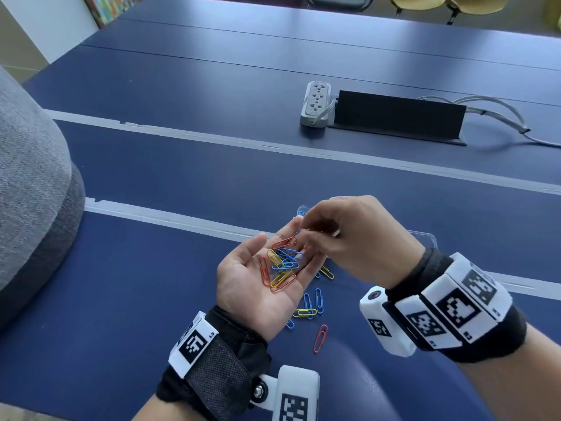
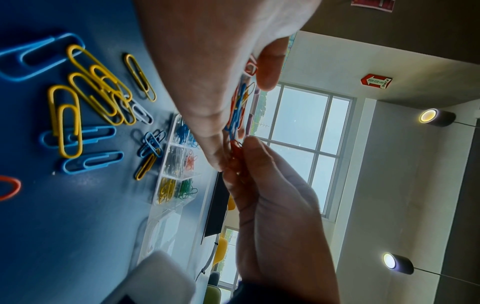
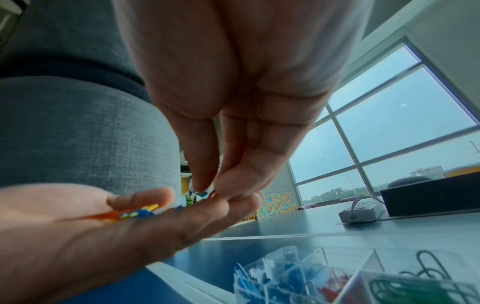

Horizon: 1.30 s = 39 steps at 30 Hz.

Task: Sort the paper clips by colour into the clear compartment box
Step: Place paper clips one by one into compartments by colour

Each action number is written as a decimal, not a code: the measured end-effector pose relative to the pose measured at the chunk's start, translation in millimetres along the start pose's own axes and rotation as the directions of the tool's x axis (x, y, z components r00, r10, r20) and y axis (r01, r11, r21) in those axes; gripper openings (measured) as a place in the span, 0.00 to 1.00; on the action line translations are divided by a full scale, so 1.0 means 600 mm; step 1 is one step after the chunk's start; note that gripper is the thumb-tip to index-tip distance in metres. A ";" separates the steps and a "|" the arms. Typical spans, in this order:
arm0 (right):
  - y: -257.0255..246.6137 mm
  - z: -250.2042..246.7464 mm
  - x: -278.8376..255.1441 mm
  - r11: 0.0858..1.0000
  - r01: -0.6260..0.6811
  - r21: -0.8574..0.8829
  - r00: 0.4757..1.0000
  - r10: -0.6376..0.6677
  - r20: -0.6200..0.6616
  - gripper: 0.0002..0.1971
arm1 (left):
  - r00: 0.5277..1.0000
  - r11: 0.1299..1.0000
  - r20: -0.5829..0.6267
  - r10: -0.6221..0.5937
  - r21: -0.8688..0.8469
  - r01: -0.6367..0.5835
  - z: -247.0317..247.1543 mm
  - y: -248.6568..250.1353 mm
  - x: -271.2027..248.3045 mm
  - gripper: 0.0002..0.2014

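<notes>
Quickly: left hand lies palm-up, fingers flat, at lower centre of the head view, carrying mixed red, yellow and blue paper clips. Right hand above its fingertips pinches a red clip, seen only from the left wrist. Clear compartment box is mostly hidden behind the hands in the head view; the left wrist view shows blue, dark, red, yellow and green sections. Loose clips lie on the blue table under the left hand.
</notes>
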State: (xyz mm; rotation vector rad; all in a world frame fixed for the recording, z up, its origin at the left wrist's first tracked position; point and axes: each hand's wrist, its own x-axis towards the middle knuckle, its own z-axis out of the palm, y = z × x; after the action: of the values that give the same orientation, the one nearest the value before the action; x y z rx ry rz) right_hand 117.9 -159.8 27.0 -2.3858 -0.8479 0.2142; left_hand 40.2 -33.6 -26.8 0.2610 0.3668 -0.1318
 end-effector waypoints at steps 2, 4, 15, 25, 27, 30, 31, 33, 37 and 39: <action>-0.001 0.005 0.004 0.999 -0.015 -0.039 1.000 0.015 0.011 0.06 | 1.000 1.000 -0.004 -0.005 0.018 0.005 0.000 -0.002 -0.001 0.28; -0.002 0.008 0.006 0.999 -0.019 -0.029 1.000 0.020 0.005 0.07 | 1.000 1.000 -0.012 -0.012 0.026 0.012 -0.001 -0.004 0.000 0.28; -0.009 0.002 0.020 0.971 0.199 -0.132 0.946 -0.155 0.285 0.08 | 0.998 0.996 0.011 -0.059 -0.068 0.060 -0.003 -0.007 -0.003 0.27; -0.017 -0.010 0.003 0.942 0.332 0.044 0.894 -0.329 0.302 0.06 | 0.998 0.996 0.038 -0.058 -0.072 0.060 0.004 0.000 -0.007 0.30; -0.021 -0.004 -0.009 0.913 0.407 -0.003 0.850 -0.378 0.366 0.06 | 0.998 0.998 -0.017 -0.059 -0.027 0.058 0.011 0.004 -0.007 0.32; -0.022 0.004 -0.017 0.894 0.441 -0.079 0.835 -0.376 0.402 0.07 | 0.997 0.998 -0.056 -0.057 0.027 0.059 0.010 0.004 -0.009 0.32; -0.022 0.005 -0.017 0.895 0.436 -0.089 0.836 -0.367 0.408 0.08 | 0.997 0.998 -0.057 -0.054 0.025 0.055 0.015 0.002 -0.012 0.32; -0.023 0.005 -0.016 0.895 0.435 -0.100 0.835 -0.359 0.418 0.10 | 0.996 0.998 -0.074 -0.049 0.032 0.051 0.014 0.001 -0.012 0.31; -0.025 0.010 -0.021 0.891 0.438 -0.118 0.840 -0.359 0.407 0.10 | 0.994 0.994 -0.093 -0.065 0.080 0.073 0.008 0.000 -0.013 0.29; -0.026 0.006 -0.024 0.890 0.443 -0.108 0.843 -0.373 0.388 0.08 | 0.995 0.993 -0.079 -0.068 0.088 0.075 0.010 -0.002 -0.013 0.28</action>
State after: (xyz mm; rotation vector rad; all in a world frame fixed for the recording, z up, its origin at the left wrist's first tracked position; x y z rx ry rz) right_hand 96.9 -157.3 32.5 -2.2992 -1.5975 0.4169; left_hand 34.8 -35.7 -18.9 0.3435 0.4465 -0.2097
